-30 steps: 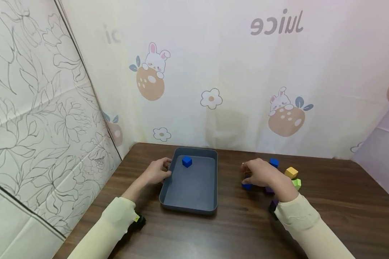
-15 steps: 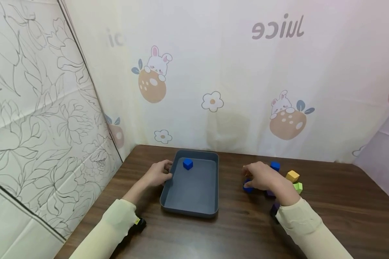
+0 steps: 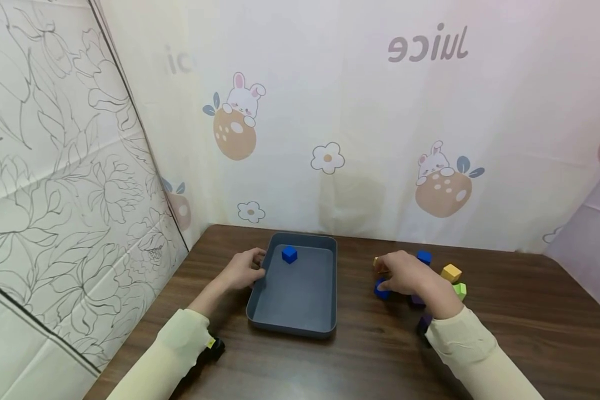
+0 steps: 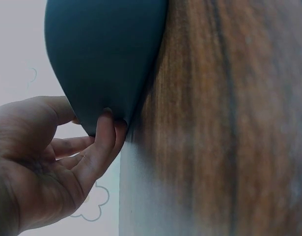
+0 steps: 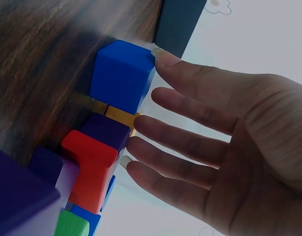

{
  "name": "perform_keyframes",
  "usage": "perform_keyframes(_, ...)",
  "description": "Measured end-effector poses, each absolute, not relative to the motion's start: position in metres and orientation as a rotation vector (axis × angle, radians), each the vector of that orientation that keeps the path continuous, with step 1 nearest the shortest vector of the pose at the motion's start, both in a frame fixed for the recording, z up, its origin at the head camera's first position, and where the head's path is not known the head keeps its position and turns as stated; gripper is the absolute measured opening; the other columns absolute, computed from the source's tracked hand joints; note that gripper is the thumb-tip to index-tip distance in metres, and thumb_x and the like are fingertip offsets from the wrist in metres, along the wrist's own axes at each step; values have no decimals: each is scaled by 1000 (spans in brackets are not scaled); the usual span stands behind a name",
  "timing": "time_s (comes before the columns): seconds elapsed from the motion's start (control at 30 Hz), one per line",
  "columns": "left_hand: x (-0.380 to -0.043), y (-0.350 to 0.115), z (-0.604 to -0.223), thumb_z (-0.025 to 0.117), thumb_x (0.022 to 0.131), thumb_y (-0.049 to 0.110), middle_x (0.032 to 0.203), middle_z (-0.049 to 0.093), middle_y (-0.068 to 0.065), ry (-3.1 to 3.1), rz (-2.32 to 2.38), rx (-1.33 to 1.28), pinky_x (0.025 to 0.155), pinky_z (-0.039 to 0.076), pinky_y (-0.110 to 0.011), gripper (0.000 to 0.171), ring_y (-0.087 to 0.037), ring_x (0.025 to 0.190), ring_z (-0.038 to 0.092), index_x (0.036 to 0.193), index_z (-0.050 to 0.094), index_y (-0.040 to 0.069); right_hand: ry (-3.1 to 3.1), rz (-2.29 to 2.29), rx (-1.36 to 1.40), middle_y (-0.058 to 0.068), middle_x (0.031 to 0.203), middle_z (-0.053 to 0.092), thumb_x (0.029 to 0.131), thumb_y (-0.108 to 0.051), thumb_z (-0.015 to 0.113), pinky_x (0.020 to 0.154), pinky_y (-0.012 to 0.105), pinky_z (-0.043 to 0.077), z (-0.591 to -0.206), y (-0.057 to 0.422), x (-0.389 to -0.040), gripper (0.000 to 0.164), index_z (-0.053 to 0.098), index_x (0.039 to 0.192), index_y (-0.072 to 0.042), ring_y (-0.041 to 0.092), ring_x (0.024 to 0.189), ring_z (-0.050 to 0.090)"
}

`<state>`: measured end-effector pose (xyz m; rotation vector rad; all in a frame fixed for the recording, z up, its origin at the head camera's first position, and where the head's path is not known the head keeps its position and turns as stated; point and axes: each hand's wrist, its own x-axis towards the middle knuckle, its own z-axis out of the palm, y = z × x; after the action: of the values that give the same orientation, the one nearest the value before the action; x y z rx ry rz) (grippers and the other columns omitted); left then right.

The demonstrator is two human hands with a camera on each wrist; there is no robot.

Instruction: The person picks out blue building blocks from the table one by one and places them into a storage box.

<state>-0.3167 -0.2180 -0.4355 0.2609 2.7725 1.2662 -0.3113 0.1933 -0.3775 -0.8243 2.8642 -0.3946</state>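
Observation:
A grey tray point(image 3: 300, 289) lies on the table with one blue block point(image 3: 289, 254) near its far end. At the tray's left side my left hand point(image 3: 240, 269) grips the wall, thumb at the rim and fingers curled against the outside point(image 4: 104, 142). My right hand point(image 3: 402, 272) is low over a group of coloured blocks. Its thumb tip is right at the edge of a blue block point(image 5: 122, 73), and its fingers stretch loosely toward a yellow block point(image 5: 122, 116), a purple block point(image 5: 107, 129) and a red block point(image 5: 92, 164).
Right of that hand are another blue block point(image 3: 424, 256), a yellow block point(image 3: 451, 273) and a green block point(image 3: 460, 290). A dark purple block point(image 3: 424, 323) sits near the right sleeve. A printed curtain point(image 3: 350, 111) hangs behind the brown table point(image 3: 360, 361).
The head view has shifted slightly. Both hands stay almost in place, the left at the tray and the right over the blocks.

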Motion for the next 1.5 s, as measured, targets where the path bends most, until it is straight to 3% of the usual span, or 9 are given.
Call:
perform_keyframes(0.53, -316, -219, -436, 67, 96, 0, 111, 70, -14, 2778, 1269, 255, 61, 64, -36, 48, -20, 81, 70, 143, 58, -1, 2874, -319, -849, 10, 103, 72, 83, -11, 91, 80, 46, 60, -376, 185, -309, 36, 73, 112, -2, 24, 90, 67)
perform_keyframes(0.93, -316, -220, -434, 67, 96, 0, 112, 70, -15, 2776, 1265, 265, 60, 64, -35, 49, -21, 80, 70, 144, 57, -2, 2815, -352, -818, 10, 111, 74, 82, -6, 90, 90, 50, 61, -380, 180, -308, 39, 72, 117, -1, 33, 106, 70)
perform_keyframes(1.5, -316, -219, -436, 67, 96, 1, 113, 70, -16, 2789, 1254, 276, 60, 64, -35, 49, -21, 81, 70, 143, 58, -2, 2819, -318, -781, 11, 107, 73, 85, -6, 88, 87, 49, 61, -383, 180, -305, 31, 74, 112, -3, 32, 100, 70)
